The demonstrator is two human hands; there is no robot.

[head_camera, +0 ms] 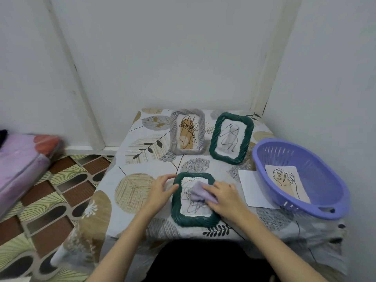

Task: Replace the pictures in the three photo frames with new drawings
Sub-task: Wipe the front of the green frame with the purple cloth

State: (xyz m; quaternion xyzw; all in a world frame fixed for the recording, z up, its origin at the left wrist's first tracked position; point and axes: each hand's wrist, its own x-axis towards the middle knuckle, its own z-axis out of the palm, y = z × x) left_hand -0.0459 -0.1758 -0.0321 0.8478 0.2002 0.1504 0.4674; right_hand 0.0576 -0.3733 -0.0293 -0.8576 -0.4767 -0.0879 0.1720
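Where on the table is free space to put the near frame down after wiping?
Bare cloth lies left of the near green frame, beyond the left hand, and below the grey frame. The right side is crowded: basket, white paper, far green frame.

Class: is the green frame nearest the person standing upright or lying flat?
Lying flat: the nearest green frame rests face-up on the table.
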